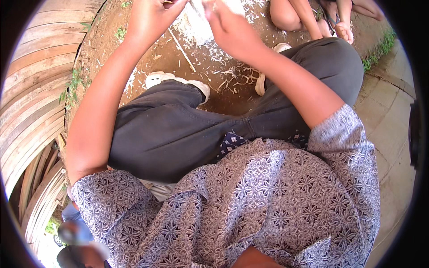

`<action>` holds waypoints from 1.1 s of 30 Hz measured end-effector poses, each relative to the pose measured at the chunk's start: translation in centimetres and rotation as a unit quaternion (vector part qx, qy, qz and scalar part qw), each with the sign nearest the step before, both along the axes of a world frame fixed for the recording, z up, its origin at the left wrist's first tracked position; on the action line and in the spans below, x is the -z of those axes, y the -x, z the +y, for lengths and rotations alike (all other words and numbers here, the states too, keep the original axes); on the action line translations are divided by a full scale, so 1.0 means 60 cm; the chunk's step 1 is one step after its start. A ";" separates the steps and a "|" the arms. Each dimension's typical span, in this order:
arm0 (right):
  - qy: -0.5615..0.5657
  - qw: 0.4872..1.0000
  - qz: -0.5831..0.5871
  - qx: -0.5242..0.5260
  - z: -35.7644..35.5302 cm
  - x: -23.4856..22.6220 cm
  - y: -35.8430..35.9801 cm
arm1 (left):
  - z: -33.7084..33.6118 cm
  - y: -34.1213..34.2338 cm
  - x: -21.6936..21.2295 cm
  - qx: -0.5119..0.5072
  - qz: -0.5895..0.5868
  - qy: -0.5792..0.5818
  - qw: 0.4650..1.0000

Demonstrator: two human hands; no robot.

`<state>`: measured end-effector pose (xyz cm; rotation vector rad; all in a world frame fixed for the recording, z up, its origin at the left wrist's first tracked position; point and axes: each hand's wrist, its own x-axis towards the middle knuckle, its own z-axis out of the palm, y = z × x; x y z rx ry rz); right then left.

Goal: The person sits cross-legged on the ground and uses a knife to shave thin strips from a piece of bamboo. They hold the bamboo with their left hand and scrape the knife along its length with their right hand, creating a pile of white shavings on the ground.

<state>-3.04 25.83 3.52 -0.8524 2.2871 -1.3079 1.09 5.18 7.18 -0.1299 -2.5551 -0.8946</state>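
Both of my hands are raised at the top edge, where the picture cuts off part of them. My left hand [152, 18] has its thumb and fingers pressed together in a pinch. Close by on its right, my right hand [230, 31] is curled and slightly blurred. Whatever lies in either hand is cut off or lost in the glare. Below them a bright white patch [196, 29] lies on the brown soil, strewn with thin pale shavings [232, 80]. A slim pale stick [182, 50] rests on the ground between my feet.
My knees in dark trousers [165, 134] spread to both sides, with pale shoes [178, 82] beyond. Stacked wooden planks [40, 67] curve along the left. At the upper right another person's bare legs and hand [344, 32] are close. Paving slabs [389, 116] lie at the right.
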 end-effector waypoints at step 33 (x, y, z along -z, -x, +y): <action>0.055 0.997 -0.030 0.037 -0.002 -0.030 0.014 | -0.008 0.000 0.007 0.014 -0.018 0.012 1.000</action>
